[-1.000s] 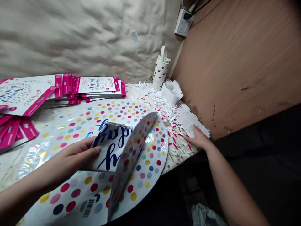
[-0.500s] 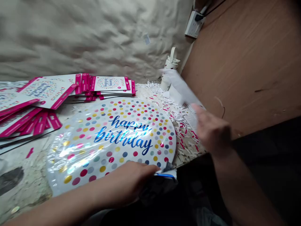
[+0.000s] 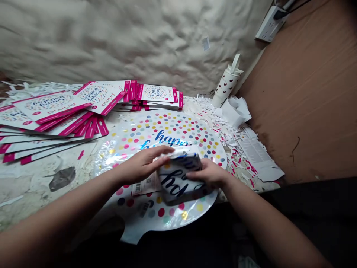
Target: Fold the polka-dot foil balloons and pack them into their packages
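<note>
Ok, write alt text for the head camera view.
The left hand and right hand grip the folded end of a dotted foil birthday balloon, with pink-tabbed cards and paper scraps beyond it.

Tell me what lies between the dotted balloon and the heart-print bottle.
In the head view, white paper shreds with pink flecks lie between the dotted foil balloon and the heart-print bottle.
</note>
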A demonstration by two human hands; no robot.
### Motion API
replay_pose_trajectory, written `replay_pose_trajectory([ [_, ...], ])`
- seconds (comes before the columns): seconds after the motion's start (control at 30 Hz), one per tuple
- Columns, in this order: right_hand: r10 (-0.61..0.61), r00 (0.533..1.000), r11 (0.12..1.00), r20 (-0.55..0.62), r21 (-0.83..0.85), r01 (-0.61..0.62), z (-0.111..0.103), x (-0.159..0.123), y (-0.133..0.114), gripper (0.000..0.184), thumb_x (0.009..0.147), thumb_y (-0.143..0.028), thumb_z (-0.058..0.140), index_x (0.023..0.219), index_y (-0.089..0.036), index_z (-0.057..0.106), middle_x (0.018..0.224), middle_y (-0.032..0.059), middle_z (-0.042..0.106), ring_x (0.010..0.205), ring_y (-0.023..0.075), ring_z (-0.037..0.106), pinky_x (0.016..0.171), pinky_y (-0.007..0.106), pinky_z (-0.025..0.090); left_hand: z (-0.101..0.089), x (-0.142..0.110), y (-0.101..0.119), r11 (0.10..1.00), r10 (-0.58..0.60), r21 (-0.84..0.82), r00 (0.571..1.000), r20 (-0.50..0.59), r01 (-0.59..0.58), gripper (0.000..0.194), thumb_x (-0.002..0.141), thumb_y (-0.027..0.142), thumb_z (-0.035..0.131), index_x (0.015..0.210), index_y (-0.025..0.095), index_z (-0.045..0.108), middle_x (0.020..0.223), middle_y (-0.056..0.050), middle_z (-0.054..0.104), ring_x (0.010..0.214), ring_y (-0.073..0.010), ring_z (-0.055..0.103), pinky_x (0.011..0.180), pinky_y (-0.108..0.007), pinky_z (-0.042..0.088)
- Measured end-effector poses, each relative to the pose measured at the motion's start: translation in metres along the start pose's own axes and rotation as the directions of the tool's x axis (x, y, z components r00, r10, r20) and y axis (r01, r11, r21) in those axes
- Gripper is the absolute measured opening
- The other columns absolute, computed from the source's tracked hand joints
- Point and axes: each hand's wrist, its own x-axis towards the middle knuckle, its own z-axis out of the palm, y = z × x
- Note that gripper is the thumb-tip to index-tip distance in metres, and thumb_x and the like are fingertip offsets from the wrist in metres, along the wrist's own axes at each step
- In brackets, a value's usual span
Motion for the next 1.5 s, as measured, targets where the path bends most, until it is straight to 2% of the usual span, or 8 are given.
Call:
replay_pose_trajectory([
  [0.17,0.134,0.899,0.979,-0.417,0.196,-0.055,-0.04,0.001,0.022,0.036,0.055,-0.029,0.08,0.084,-0.015,0.065,0.081,0.0059,0.072,0.068,0.02,0.068,0.068,0.037,0.055,0.04,-0.043,-0.036,0.91,-0.067,0.413,0.997,0.05,0.04,0.062,0.084,0.051,0.044,0.139,0.023,0.035,0.148,-0.011,0.025,0.135,-0.0394,0.015,0.105,-0.057,0.016],
  [0.33,0.078,0.872,0.986,-0.484,0.165,0.003,-0.053,-0.001,0.032,0.04,0.055,-0.029,0.081,0.089,-0.017,0.063,0.087,0.0063,0.072,0.079,0.0221,0.068,0.076,0.037,0.055,0.041,-0.05,0.008,0.788,-0.259,0.598,0.96,0.108,0.146,0.037,0.084,0.033,0.043,0.107,0.013,0.064,0.112,-0.022,0.06,0.097,-0.0393,0.057,0.076,-0.051,0.045],
  [0.4,0.048,0.865,0.989,-0.5,0.146,0.029,-0.05,0.002,0.033,0.041,0.056,-0.031,0.08,0.09,-0.017,0.063,0.09,0.0061,0.072,0.083,0.0228,0.068,0.079,0.038,0.054,0.036,-0.023,0.021,0.804,-0.156,0.593,0.979,0.133,0.048,0.03,0.085,0.021,0.038,0.083,0.013,0.066,0.084,-0.016,0.064,0.076,-0.029,0.059,0.069,-0.043,0.046],
  [0.53,-0.047,0.832,0.993,-0.553,0.064,0.099,-0.048,0.007,0.04,0.041,0.058,-0.036,0.078,0.092,-0.018,0.063,0.093,0.007,0.071,0.088,0.0247,0.067,0.08,0.039,0.053,0.042,0.035,0.015,0.815,0.257,0.525,0.965,0.054,-0.247,0.018,0.078,0.016,0.044,0.088,0.013,0.059,0.091,-0.012,0.058,0.085,-0.0238,0.052,0.08,-0.037,0.041],
  [0.73,-0.203,0.773,0.979,-0.601,-0.106,0.174,-0.045,0.005,0.049,0.036,0.064,-0.039,0.073,0.093,-0.019,0.064,0.096,0.0069,0.07,0.09,0.0229,0.065,0.083,0.038,0.051,0.055,0.049,-0.001,0.788,0.414,0.489,0.91,0.029,-0.374,0.013,0.073,0.021,0.047,0.083,0.016,0.052,0.089,-0.01,0.056,0.084,-0.0236,0.048,0.083,-0.039,0.035],
  [1.03,0.047,0.986,0.988,-0.161,-0.14,-0.07,-0.05,-0.004,-0.002,0.032,0.055,-0.03,0.079,0.081,-0.013,0.068,0.078,0.0027,0.07,0.07,0.0167,0.062,0.07,0.031,0.049,0.051,0.039,0.014,0.703,0.508,0.571,0.861,0.013,-0.423,0.012,0.077,0.027,0.046,0.078,0.018,0.053,0.083,-0.007,0.056,0.077,-0.0206,0.047,0.079,-0.039,0.031],
  [1.3,-0.109,0.873,0.989,-0.475,-0.141,0.047,-0.027,0.022,0.013,0.03,0.073,-0.05,0.058,0.077,-0.02,0.056,0.062,-0.005,0.058,0.058,0.0117,0.053,0.055,0.024,0.044,0.053,0.04,0.009,0.714,0.503,0.565,0.864,-0.005,-0.413,0.011,0.079,0.026,0.046,0.079,0.018,0.053,0.08,-0.005,0.057,0.078,-0.0203,0.047,0.078,-0.037,0.03],
  [1.5,-0.213,0.898,0.951,-0.385,-0.29,0.101,-0.016,0.014,0.001,0.033,0.067,-0.031,0.065,0.096,-0.019,0.056,0.071,-0.0027,0.06,0.06,0.0122,0.055,0.058,0.025,0.045,0.051,0.039,0.011,0.742,0.483,0.543,0.875,-0.026,-0.393,0.013,0.081,0.024,0.042,0.079,0.017,0.053,0.08,-0.006,0.056,0.078,-0.0197,0.046,0.081,-0.038,0.03],
])
